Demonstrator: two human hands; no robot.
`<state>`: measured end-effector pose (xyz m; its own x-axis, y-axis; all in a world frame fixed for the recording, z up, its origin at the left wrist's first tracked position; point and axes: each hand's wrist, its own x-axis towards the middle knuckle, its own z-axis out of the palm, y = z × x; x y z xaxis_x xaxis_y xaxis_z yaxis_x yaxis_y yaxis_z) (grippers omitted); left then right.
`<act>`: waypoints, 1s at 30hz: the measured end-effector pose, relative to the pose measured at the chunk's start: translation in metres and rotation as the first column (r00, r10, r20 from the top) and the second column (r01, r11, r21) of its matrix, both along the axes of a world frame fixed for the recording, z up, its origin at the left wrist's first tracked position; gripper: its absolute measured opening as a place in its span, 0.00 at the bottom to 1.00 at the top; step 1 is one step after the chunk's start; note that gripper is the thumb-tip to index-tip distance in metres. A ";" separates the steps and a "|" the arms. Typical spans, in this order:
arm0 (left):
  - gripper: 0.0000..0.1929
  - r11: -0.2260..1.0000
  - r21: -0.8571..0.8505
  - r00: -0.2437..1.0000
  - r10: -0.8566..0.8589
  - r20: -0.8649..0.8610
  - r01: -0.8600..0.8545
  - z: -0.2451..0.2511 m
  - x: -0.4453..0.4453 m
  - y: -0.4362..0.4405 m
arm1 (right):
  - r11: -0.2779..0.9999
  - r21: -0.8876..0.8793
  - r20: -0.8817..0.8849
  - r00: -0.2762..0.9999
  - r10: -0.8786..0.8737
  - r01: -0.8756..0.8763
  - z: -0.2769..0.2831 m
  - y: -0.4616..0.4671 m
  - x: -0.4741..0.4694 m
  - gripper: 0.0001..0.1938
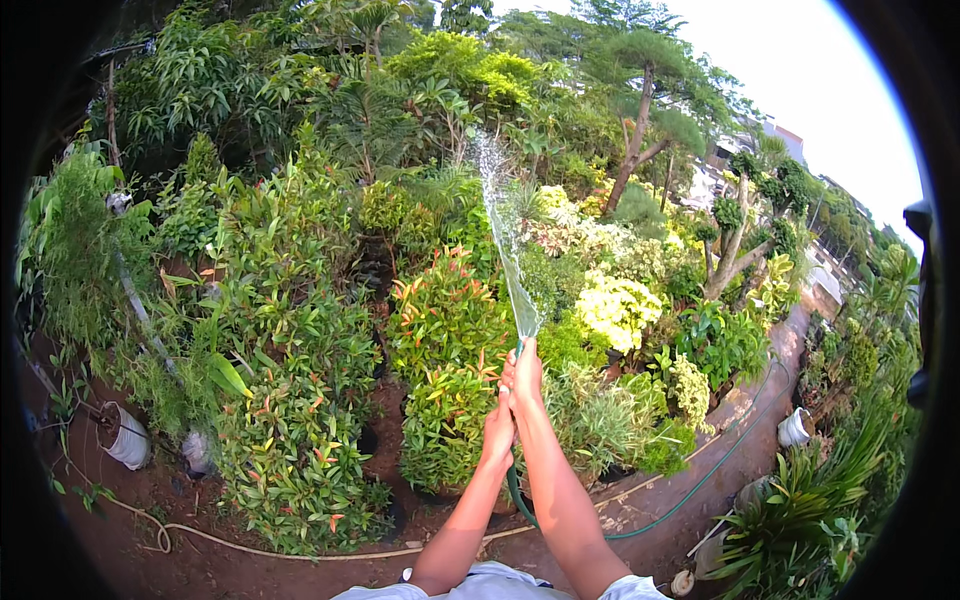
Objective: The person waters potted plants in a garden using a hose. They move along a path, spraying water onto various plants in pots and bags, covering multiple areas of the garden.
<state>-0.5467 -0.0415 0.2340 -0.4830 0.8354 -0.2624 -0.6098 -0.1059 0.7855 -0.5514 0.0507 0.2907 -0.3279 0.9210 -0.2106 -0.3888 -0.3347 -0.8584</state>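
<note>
Both my hands grip a green garden hose (517, 487) in front of me. My right hand (527, 371) is nearest the hose end, with its thumb by the opening. Lower on the hose, my left hand (499, 431) is closed around it. A fan of water (504, 240) leaves the hose end and breaks into drops farther out, over the plants. Ahead of my hands grow a bushy shrub with reddish young leaves (446, 322) and a bright yellow-leaved shrub (619, 309). The hose end itself is mostly hidden by my fingers.
The green hose runs behind my right forearm and along a dirt path (750, 435) at the right. A beige hose (285, 555) crosses the ground before me. White planting bags (126, 435) stand at left; another white pot (795, 429) leans at right. A pruned tree (731, 255) rises beside the path.
</note>
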 end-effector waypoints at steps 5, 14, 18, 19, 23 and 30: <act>0.26 1.000 -0.027 1.000 -0.007 -0.019 0.007 0.000 -0.002 0.003 | 0.996 -0.004 -0.029 0.995 -0.093 0.093 -0.004 0.004 0.001 0.24; 0.26 1.000 0.002 1.000 0.001 0.005 -0.001 -0.005 -0.003 0.006 | 0.999 0.026 0.003 1.000 0.020 -0.020 -0.010 0.010 -0.003 0.25; 0.26 0.999 -0.038 1.000 0.003 -0.020 -0.003 -0.005 -0.006 0.006 | 0.998 -0.041 -0.026 0.998 -0.053 0.052 -0.007 0.007 -0.005 0.26; 0.26 1.000 -0.012 1.000 0.002 -0.013 -0.003 -0.005 -0.006 0.006 | 0.997 -0.042 -0.024 0.998 -0.061 0.060 -0.006 0.007 -0.005 0.26; 0.26 1.000 -0.006 1.000 0.000 -0.013 0.000 -0.006 -0.006 0.006 | 1.000 -0.009 0.016 1.000 0.001 -0.001 -0.004 0.006 -0.004 0.25; 0.26 1.000 -0.021 1.000 0.008 -0.027 -0.009 -0.004 -0.005 0.005 | 1.000 -0.015 -0.029 1.000 -0.009 0.008 -0.001 0.002 -0.004 0.26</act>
<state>-0.5518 -0.0370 0.2302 -0.4974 0.8255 -0.2668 -0.5875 -0.0943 0.8037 -0.5554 0.0532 0.2893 -0.3260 0.9207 -0.2145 -0.4164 -0.3436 -0.8418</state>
